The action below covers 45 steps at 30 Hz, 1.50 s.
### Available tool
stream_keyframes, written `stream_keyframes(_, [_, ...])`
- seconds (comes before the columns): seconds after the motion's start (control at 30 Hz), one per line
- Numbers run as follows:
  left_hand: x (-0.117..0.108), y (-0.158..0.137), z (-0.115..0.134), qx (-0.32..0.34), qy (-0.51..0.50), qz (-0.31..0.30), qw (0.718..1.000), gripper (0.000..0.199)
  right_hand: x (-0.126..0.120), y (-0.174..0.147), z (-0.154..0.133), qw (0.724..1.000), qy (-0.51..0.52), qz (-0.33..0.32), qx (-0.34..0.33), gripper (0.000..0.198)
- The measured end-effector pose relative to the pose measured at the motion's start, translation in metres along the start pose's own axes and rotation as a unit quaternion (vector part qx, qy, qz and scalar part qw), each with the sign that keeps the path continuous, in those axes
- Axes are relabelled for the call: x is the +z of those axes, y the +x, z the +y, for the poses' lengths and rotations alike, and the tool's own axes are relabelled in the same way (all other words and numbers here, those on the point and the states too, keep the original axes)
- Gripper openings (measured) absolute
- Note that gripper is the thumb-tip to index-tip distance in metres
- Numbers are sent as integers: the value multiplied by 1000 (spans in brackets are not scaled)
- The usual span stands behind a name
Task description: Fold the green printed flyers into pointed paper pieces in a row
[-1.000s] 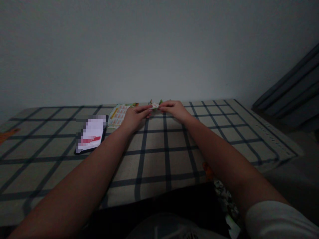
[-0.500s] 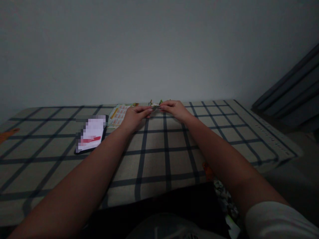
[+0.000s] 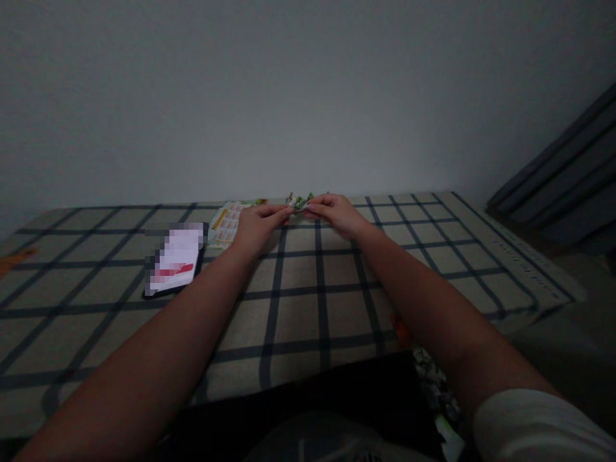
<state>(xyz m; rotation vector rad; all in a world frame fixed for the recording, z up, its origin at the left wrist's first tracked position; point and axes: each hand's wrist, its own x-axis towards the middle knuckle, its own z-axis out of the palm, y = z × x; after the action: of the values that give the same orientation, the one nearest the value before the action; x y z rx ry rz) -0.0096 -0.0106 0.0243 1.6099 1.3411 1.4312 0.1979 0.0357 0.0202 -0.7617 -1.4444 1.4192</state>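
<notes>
Near the far edge of the table, my left hand [image 3: 262, 224] and my right hand [image 3: 337, 213] face each other with a narrow gap between them. Thumb and fingers of both are closed in a pinch on a small thin piece [image 3: 301, 209], too dark and small to name. Crumpled-looking green and white material [image 3: 299, 200] shows at and just behind the fingertips; whether it is one with the held piece, I cannot tell. Partly behind my left hand lies a printed sheet [image 3: 226, 221] with a yellow heading and rows of small pictures.
A phone [image 3: 176, 260] with a lit, blurred screen lies left of my left forearm. The checked tablecloth [image 3: 298, 308] covers the table, which meets a plain wall [image 3: 308, 96]. An orange shape [image 3: 17, 260] is at the far left; a grey curtain [image 3: 568, 173] hangs at right.
More green and white shows between my fingertips now, and the held piece looks tilted differently. Both hands stay in nearly the same place.
</notes>
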Motion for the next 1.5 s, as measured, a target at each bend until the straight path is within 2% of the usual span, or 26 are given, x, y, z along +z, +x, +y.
stream_keyframes(0.1, [0, 0, 0, -8, 6, 11, 1000, 29, 3, 1, 2, 1000, 11, 10, 6, 17])
stream_keyframes(0.17, [1, 0, -2, -7, -8, -3, 1000, 33, 4, 1, 3, 1000, 14, 12, 6, 17])
stream_keyframes(0.33, [4, -1, -8, -42, -75, -69, 994, 73, 0, -1, 1, 1000, 3, 7, -3, 28])
stream_keyframes(0.4, [6, -2, -9, -73, -103, -88, 988, 81, -1, -2, 0, 999, -29, 0, -13, 29])
stream_keyframes(0.47, [9, -3, -9, -96, -127, -113, 981, 76, 0, -2, 1, 998, -64, -14, -24, 29])
stream_keyframes(0.53, [11, -4, -7, -104, -134, -136, 976, 63, 0, -3, 1, 995, -89, -36, -30, 29])
stream_keyframes(0.67, [9, -5, -4, -76, -71, -113, 988, 47, 2, -3, 4, 993, -93, -66, -24, 34])
stream_keyframes(0.77, [6, -5, -3, -58, -8, -87, 995, 44, 3, -2, 5, 996, -72, -57, -22, 35])
stream_keyframes(1.0, [5, -3, -8, -77, -21, -92, 993, 41, 6, 0, 9, 999, -31, -20, -13, 35])
stream_keyframes(1.17, [8, -1, -11, -104, -93, -87, 986, 44, 5, 0, 8, 1000, -19, -2, 16, 28])
stream_keyframes(1.23, [9, 1, -12, -114, -134, -76, 981, 48, 5, -1, 8, 998, -36, -16, 40, 18])
stream_keyframes(1.33, [11, 2, -14, -122, -167, -65, 976, 50, 6, -1, 8, 996, -62, -40, 56, 15])
stream_keyframes(1.5, [13, 1, -15, -128, -202, -92, 967, 43, 5, -1, 9, 996, -69, -30, 50, 9])
